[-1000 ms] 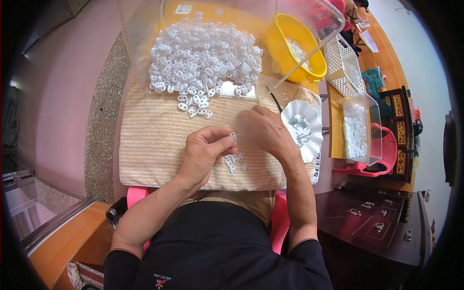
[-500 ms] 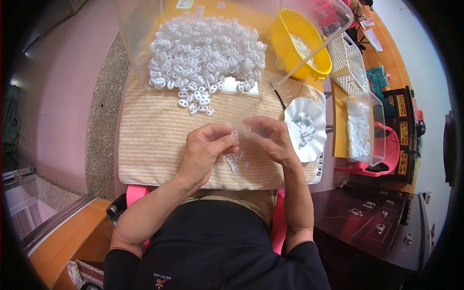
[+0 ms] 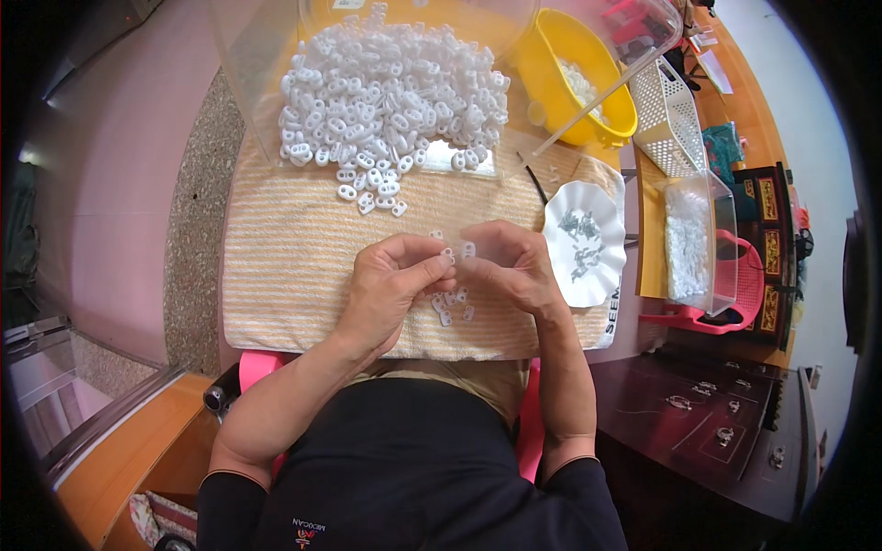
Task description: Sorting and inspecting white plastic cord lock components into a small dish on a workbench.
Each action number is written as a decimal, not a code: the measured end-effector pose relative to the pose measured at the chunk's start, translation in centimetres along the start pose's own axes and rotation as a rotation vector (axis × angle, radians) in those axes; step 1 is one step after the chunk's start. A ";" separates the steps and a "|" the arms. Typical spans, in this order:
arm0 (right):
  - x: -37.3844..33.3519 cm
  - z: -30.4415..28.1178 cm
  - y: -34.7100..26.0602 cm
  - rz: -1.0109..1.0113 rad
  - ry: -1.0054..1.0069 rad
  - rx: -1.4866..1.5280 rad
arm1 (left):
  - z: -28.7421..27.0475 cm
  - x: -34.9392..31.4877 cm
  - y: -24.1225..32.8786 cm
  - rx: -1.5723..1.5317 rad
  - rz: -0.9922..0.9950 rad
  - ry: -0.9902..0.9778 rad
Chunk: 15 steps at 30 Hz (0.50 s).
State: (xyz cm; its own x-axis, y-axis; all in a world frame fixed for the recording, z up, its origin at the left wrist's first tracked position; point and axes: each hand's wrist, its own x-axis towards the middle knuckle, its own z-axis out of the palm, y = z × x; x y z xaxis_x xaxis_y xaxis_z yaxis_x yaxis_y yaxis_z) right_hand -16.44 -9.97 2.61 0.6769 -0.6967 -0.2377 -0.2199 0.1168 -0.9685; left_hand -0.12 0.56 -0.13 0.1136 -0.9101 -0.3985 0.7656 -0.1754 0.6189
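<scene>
My left hand [image 3: 395, 280] is closed, pinching a small white two-hole plastic piece [image 3: 449, 255] between thumb and index finger. Just across from it, my right hand [image 3: 510, 266] grips another white two-hole piece [image 3: 469, 249] at its fingertips. The two pieces are close but apart. Below my fingers, several similar white pieces [image 3: 445, 317] lie on the striped towel [image 3: 285, 266]. A large heap of them [image 3: 386, 101] spills from a clear plastic bin [image 3: 496, 165] at the far side. To the right of my right hand sits a white scalloped dish [image 3: 606, 262] with small dark grey bits [image 3: 581, 241].
A yellow tub [image 3: 542, 83] with whitish pieces inside stands at the back right. A thin black tool [image 3: 536, 184] lies near the dish. Beyond the table's right edge are a white perforated basket [image 3: 666, 119], a clear box of white pieces [image 3: 684, 243] and a pink chair [image 3: 749, 285].
My right hand, blurred earlier, is steadier, and the white piece at its fingertips shows plainly. My left hand keeps its pinch. The whole view has shifted slightly.
</scene>
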 end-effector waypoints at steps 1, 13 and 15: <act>0.0 0.0 -0.1 0.001 0.002 0.000 | 0.0 0.0 0.0 0.011 -0.003 -0.010; -0.1 0.0 0.2 -0.009 -0.002 0.099 | 0.1 -0.1 0.0 -0.005 0.009 -0.006; -0.1 -0.1 0.3 0.002 -0.001 0.073 | 0.2 -0.1 0.0 -0.011 0.005 -0.006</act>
State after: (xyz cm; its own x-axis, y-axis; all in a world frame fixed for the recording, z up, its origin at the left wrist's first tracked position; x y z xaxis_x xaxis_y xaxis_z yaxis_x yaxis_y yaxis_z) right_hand -16.67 -9.95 2.35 0.6772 -0.6958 -0.2394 -0.1695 0.1691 -0.9709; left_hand -0.21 0.57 0.03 0.1133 -0.9133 -0.3911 0.7719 -0.1670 0.6134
